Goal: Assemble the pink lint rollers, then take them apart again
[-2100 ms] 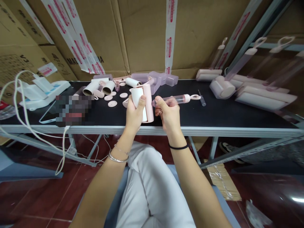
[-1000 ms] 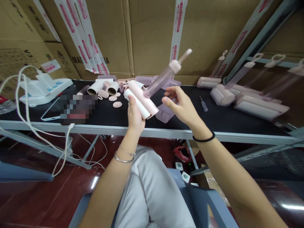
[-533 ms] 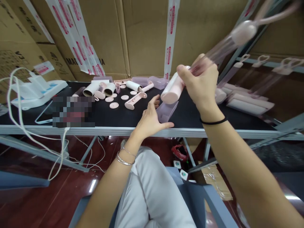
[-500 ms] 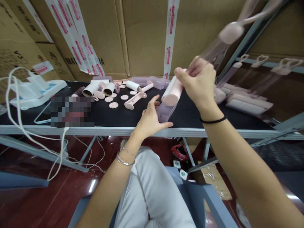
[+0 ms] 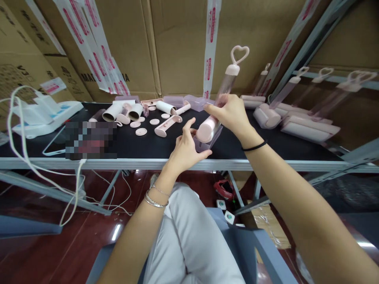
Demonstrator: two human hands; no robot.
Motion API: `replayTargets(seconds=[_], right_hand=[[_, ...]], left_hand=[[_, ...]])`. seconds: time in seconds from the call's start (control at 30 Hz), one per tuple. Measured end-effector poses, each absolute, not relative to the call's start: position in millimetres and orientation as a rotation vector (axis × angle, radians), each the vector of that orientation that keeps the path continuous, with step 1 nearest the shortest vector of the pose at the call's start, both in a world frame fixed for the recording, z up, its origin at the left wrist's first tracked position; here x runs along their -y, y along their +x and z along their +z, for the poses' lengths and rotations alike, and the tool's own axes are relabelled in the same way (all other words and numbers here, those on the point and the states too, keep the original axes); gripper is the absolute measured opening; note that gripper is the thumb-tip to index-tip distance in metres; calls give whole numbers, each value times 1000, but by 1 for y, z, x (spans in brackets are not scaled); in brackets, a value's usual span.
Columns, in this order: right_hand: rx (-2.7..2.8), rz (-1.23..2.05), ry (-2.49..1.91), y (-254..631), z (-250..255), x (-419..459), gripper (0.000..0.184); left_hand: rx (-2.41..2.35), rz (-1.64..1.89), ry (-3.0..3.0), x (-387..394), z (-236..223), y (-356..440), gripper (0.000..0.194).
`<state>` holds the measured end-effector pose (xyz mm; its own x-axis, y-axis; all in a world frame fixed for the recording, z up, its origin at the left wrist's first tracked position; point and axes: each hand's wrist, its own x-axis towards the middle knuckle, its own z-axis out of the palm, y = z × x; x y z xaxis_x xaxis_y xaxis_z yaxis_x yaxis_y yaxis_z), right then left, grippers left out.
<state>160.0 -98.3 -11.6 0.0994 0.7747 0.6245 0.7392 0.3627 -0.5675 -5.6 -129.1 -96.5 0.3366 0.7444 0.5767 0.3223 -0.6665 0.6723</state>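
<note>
Worktop [image 5: 130, 146]: parts [image 5: 141, 131] lie loose left of the left hand [image 5: 189, 150], spread around a cover [image 5: 203, 147]. Right hand [image 5: 229, 113] grips a roller [image 5: 206, 130]; rollers [image 5: 309, 128] rightward look assembled.

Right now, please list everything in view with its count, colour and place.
held roller: one, pink, centre
cover: one, lilac, by held roller
shells: at least three, lilac, back
discs: several, pink, midtable
frames: at least two, pink, midtable
tubes: several, white, midtable
other rollers: about five, pink/white, right
power strip: one, white, left
cables: several, white, left
table: one, black, middle
boxes: several, brown, behind
red item: one, red, under table
floor: one, dark red, bottom
chair: one, blue-grey, bottom
bracelets: at least two, silver, left wrist
band: one, black, right wrist
trousers: one pair, grey, bottom
left grip: one, spread at cover
right grip: one, around held roller
</note>
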Motion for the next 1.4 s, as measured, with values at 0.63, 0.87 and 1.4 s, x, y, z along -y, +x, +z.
replayTargets(seconds=[0.63,0.87,1.4], right_hand=[[1684,-43,-1430,157,-13,93,27],[1595,-79,-1455,154,-20,96,26],[1594,-101,-1501,155,-21,100,25]], left_hand=[[-1024,1237,2220,132,-94,-4,97],[-1027,1241,2214,131,-95,-4,97],[-997,1237,2175,131,-94,-5,96]])
